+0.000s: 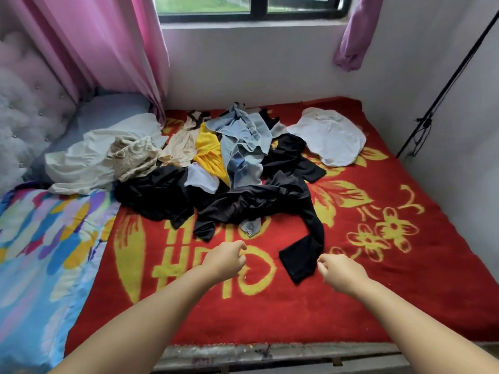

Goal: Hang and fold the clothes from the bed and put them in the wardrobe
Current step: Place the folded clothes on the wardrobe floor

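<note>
A tangled pile of clothes lies in the middle of the bed: black trousers (pixel 259 203) in front, one leg (pixel 302 257) trailing toward me, light blue jeans (pixel 243 147), a yellow garment (pixel 209 153), a black top (pixel 156 195), cream and beige pieces (pixel 89 160), and a white shirt (pixel 329 136) apart at the right. My left hand (pixel 226 261) hovers over the red blanket just in front of the pile, fingers loosely curled, holding nothing. My right hand (pixel 340 271) hovers right beside the end of the black trouser leg, fingers loosely curled and empty.
The bed carries a red blanket (pixel 378 279) with yellow flowers and a colourful quilt (pixel 40 252) at the left. A tufted headboard (pixel 24 109) and pink curtain (pixel 108 41) stand at the left, a window (pixel 256 9) behind. White walls close the back and right.
</note>
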Motion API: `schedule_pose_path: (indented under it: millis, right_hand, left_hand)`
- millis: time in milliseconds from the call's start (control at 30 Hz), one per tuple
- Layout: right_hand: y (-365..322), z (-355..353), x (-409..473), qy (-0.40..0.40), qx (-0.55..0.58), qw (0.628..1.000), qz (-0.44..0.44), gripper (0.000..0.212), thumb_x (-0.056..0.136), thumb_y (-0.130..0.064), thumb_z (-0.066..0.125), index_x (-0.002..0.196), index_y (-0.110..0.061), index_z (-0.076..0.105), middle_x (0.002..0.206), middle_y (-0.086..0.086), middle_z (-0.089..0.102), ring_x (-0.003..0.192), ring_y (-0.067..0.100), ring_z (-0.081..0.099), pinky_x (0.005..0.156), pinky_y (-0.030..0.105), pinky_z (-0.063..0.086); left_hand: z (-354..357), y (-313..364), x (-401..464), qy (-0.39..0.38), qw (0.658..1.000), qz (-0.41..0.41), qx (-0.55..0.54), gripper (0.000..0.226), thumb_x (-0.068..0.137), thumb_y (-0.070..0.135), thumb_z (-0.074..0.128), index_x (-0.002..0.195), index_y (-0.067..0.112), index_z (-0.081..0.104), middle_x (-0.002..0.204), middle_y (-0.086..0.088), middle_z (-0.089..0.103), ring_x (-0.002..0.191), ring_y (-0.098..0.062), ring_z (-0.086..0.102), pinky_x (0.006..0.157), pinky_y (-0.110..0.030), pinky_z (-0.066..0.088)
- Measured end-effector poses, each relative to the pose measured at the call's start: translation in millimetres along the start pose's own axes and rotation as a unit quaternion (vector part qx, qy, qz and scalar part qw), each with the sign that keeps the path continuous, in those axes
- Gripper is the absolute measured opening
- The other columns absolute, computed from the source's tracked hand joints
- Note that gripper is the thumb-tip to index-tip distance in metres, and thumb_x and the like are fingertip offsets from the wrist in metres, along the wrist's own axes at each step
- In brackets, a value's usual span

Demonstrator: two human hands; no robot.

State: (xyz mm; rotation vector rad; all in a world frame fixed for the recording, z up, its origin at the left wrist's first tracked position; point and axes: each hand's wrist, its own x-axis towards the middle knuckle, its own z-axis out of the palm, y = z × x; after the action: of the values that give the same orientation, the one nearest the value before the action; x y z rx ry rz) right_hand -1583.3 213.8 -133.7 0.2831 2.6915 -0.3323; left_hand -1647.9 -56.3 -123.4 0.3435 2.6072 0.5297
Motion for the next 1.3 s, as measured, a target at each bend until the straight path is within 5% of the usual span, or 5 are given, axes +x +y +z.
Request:
schedule_pose_path:
  millis: [433,833,1000,1133,1300]
  right_hand:
    - [12,28,279,-0.049,-0.043,0.995,-0.073,0.032,0.099,-0.029,0.034,0.121,-0.025,0.056,0.118,0.001,0.063,0.105,0.025,0.06,0.078,0.033,0.047]
    - [-6,84,458,0.09,-0.134,0.983,-0.092,0.054,0.096,-0.032,0.052,0.146,-0.03,0.031,0.16,0.008,0.006,0.148,0.025,-0.002,0.117,0.05,0.008]
    - [5,95,462,0.085,-0.018,0.994,-0.073,0.02,0.1,-0.02,0.043,0.11,-0.016,0.06,0.112,0.004,0.061,0.111,0.024,0.055,0.117,0.045,0.013]
    - [1,68,430,0.135,0.259,0.955,-0.054,0.013,0.1,-0.011,0.042,0.098,-0.012,0.055,0.091,0.011,0.066,0.079,0.017,0.061,0.073,0.014,0.041]
    - [-27,-16,388,0.184,0.322,0.923,-0.1,0.015,0.1,-0.012,0.042,0.093,-0.018,0.053,0.075,-0.003,0.063,0.07,0.005,0.058,0.059,0.012,0.036]
  left_hand:
    - [59,-37,232,-0.044,0.997,-0.052,0.031,0.036,0.095,0.023,0.038,0.13,0.021,0.048,0.114,-0.002,0.06,0.092,-0.023,0.062,0.068,-0.032,0.048]
    - [124,-91,397,0.038,0.98,0.029,0.193,0.041,0.095,0.034,0.052,0.132,0.019,0.045,0.16,-0.011,-0.001,0.147,-0.026,-0.002,0.117,-0.044,0.015]
    - [123,-111,402,0.077,0.987,0.08,0.115,0.024,0.097,0.021,0.045,0.107,0.006,0.061,0.141,-0.012,0.045,0.13,-0.026,0.04,0.101,-0.034,0.033]
    - [101,-107,371,0.079,0.991,0.057,-0.086,0.025,0.099,0.019,0.045,0.075,0.015,0.043,0.073,0.0,0.048,0.068,-0.017,0.048,0.065,-0.033,0.032]
    - [32,-90,318,0.184,0.956,0.06,-0.222,0.026,0.1,0.016,0.046,0.074,0.013,0.047,0.066,0.003,0.05,0.06,-0.009,0.046,0.058,-0.024,0.032]
